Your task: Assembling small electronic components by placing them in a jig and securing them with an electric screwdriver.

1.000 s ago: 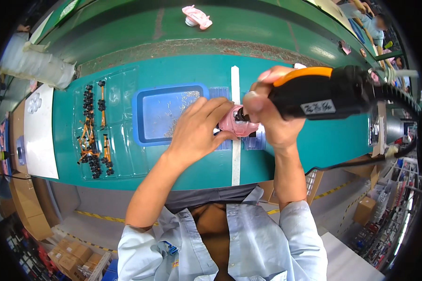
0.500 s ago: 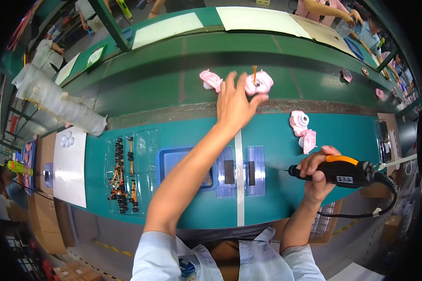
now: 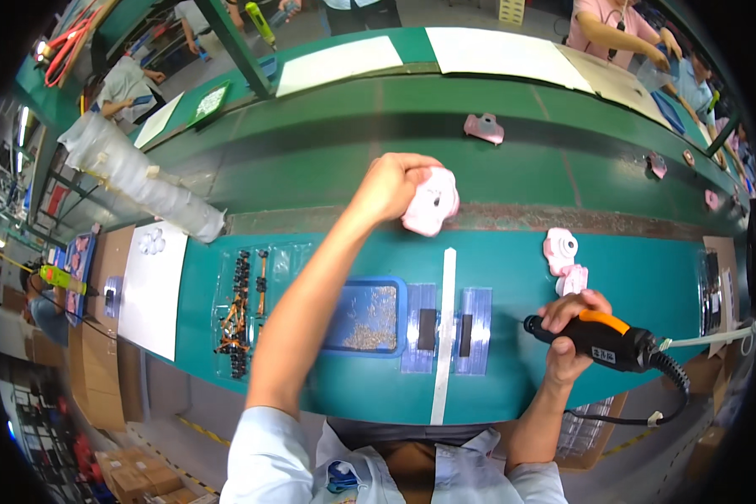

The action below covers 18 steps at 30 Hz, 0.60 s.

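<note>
My left hand [image 3: 392,186] is closed around the edge of a pink toy camera shell [image 3: 433,204], raised over the near edge of the green conveyor. A small dark spot shows in the shell's pale face. My right hand [image 3: 573,334] grips a black and orange electric screwdriver [image 3: 606,338], its bit pointing left above the teal table. Just beyond that hand lie a pink toy camera part with a round white lens ring [image 3: 560,249] and a second pink part [image 3: 572,280]. Another pink shell [image 3: 485,128] sits farther off on the conveyor.
A blue tray of small screws [image 3: 371,323] stands beside two clear plastic fixtures [image 3: 419,328] with dark pads. Left of it, a clear tray holds camera modules with orange ribbons [image 3: 239,315]. Wrapped plastic stack [image 3: 143,178] leans at far left. Co-workers stand beyond the conveyor.
My left hand has taken hold of a pink shell, lifted it and drawn it nearer. The other shell on the conveyor now lies farther right. My right hand still holds the screwdriver.
</note>
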Motion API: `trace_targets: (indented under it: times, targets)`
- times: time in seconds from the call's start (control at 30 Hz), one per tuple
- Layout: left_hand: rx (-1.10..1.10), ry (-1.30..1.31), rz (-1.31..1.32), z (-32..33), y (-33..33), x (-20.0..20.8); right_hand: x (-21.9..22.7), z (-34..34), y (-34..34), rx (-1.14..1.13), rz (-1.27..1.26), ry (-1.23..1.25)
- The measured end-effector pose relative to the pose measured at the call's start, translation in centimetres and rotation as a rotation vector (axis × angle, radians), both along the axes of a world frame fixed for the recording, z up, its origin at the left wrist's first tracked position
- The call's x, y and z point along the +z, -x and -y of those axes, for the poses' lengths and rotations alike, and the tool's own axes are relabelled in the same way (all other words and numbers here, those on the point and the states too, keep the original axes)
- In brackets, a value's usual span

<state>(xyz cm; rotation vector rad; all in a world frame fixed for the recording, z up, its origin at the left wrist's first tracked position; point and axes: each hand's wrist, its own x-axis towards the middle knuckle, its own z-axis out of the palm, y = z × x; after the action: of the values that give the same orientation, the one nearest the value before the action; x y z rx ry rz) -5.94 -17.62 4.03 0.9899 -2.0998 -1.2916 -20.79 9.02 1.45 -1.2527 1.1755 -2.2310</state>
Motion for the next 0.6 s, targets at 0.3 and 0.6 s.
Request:
trace_targets:
  times: [0.3,0.6]
  targets:
    - [-0.770,0.203,0.051,-10.3,-1.8,-0.9,-0.5,0.1,-0.8,-0.110,-0.001,-0.041]
    - [-0.787,0.404,0.130,-10.9,-0.3,-2.2,-2.2,-3.9,-2.6,-0.302,-0.074,-0.172]
